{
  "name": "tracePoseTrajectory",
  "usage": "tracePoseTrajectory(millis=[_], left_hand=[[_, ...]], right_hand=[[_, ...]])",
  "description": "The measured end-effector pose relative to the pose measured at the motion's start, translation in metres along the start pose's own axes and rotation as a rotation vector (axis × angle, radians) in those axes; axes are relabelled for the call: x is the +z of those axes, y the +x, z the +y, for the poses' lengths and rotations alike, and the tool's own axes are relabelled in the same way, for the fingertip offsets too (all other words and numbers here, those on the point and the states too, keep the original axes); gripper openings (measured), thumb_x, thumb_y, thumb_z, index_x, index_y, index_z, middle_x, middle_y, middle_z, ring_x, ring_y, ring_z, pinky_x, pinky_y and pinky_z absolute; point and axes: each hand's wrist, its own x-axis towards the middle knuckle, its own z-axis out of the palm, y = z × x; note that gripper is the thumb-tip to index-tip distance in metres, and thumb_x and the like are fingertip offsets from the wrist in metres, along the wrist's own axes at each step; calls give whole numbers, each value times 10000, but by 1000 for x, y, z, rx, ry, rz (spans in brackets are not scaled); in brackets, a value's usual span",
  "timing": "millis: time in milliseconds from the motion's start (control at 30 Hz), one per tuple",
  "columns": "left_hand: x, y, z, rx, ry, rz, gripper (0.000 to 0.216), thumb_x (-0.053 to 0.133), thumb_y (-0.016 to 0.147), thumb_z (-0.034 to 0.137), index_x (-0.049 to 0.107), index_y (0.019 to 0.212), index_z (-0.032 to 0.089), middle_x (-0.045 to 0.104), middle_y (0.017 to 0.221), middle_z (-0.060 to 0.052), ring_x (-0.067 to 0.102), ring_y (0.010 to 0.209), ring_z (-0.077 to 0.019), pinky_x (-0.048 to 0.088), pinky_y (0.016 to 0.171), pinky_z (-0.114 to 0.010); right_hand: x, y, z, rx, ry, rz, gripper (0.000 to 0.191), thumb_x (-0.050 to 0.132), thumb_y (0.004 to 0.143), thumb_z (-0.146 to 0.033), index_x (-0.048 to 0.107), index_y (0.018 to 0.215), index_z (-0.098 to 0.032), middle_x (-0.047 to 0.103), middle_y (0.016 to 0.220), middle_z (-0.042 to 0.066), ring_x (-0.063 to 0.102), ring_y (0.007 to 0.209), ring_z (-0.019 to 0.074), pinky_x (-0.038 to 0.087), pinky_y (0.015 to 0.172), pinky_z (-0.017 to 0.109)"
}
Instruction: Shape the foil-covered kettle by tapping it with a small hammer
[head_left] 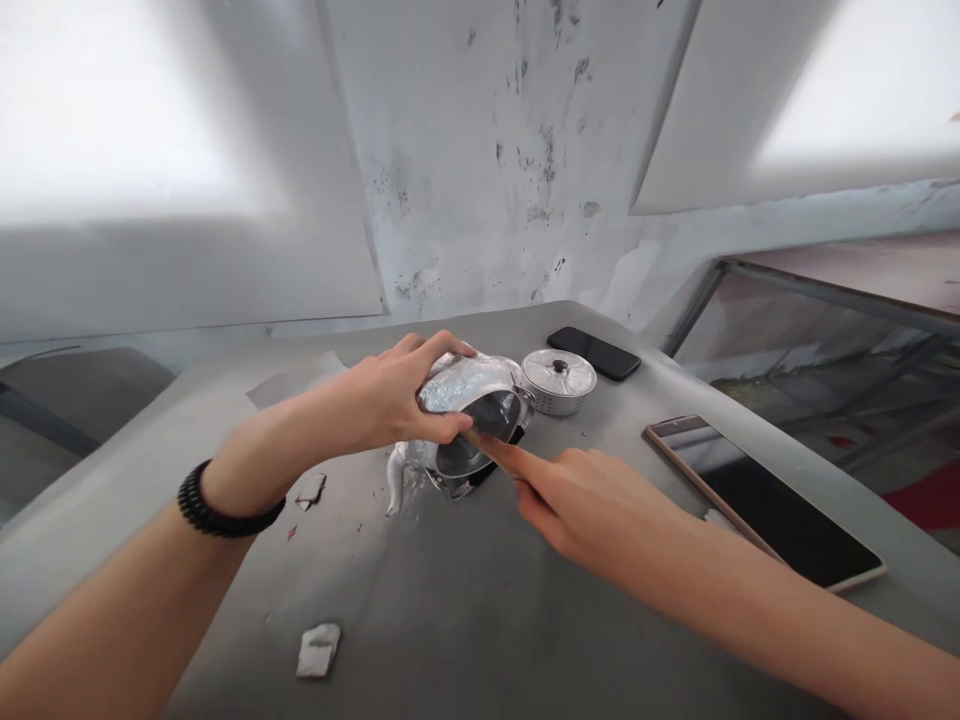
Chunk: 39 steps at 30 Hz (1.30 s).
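Note:
A shiny metal teapot [480, 375] lies tipped on its side, with its open mouth facing the right and toward me. Its spout [395, 480] points down at the left, and a black handle part shows at the lower right. My left hand [409, 385] is closed around the teapot's body, thumb at the rim. At the mouth, my right hand [559, 490] is closed with its index finger stretched forward, pinching a thin brownish piece [484, 440] against the rim. Most of that piece is hidden by the fingers, so its kind is unclear.
A perforated metal strainer with a knobbed lid [559, 375] stands behind the teapot on the grey table [420, 620]. A black phone [594, 353] lies behind it, and a large tablet-like device [757, 500] at the right. Scraps [318, 650] lie at the front left.

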Motion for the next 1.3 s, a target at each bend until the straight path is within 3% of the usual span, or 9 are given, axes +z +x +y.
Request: tracePoseTrajectory(millis=[100,233,367,533,633,800,967,1100,1300], left_hand=[[-1,-1,1,-12,8,-11,695,635,865,679,453,1493,441,641,1334,-65,673,823,-252,504,663,-373],[-1,-1,0,-4,-7,-4,709,648,850,681,475,1491,434,656,1310,-78,679,801,-260,513,662,-392],[0,0,-1,1,-14,-3,714,646,852,700,471,1490,432,640,1353,-100,683,782,-270,515,634,-405],[0,1,-1,28,-11,5,708,646,857,692,483,1486,411,663,1303,-110,674,768,-266,523,632,-407],[1,1,-2,30,6,3,700,639,865,708,467,1485,429,652,1319,-107,675,792,-273,523,635,-402],[1,1,-1,17,29,9,710,623,866,731,454,1491,440,606,1390,-104,682,926,-322,537,721,-434],[1,0,0,3,-3,10,712,630,855,724,479,1491,440,636,1340,-105,679,867,-312,528,679,-430],[1,1,-2,9,0,12,730,642,843,750,466,1489,458,628,1348,-115,687,897,-328,541,706,-451],[1,1,-1,6,8,-6,693,613,867,746,449,1477,461,605,1380,-105,685,894,-318,549,706,-450]], right_hand=[[1,0,0,-9,10,4,720,507,980,-145,368,1652,-364,489,549,-63,269,434,124,109,516,321],[-5,0,-4,29,33,15,733,477,1000,-178,295,1677,-393,559,633,-46,355,479,135,135,516,302],[-2,1,-6,29,-68,-62,744,488,979,-185,299,1682,-340,430,553,-63,244,452,148,102,506,319],[-5,1,-2,3,19,17,730,459,978,-159,325,1665,-369,467,557,-66,282,426,132,112,504,314],[-7,0,-3,34,22,25,757,464,990,-173,258,1694,-362,502,603,-52,339,466,135,133,511,303],[-2,-1,-3,14,-29,-63,792,487,977,-168,233,1704,-355,401,560,-77,207,460,138,99,502,316],[-10,-5,-3,30,21,-14,774,467,1002,-167,227,1699,-404,505,594,-67,311,468,130,131,504,299],[-8,-8,-5,60,-41,-79,832,495,984,-180,164,1714,-404,493,584,-59,336,471,140,126,511,303],[-8,-13,-2,26,54,-70,823,489,976,-149,221,1701,-430,566,596,-49,456,478,149,167,497,279]])
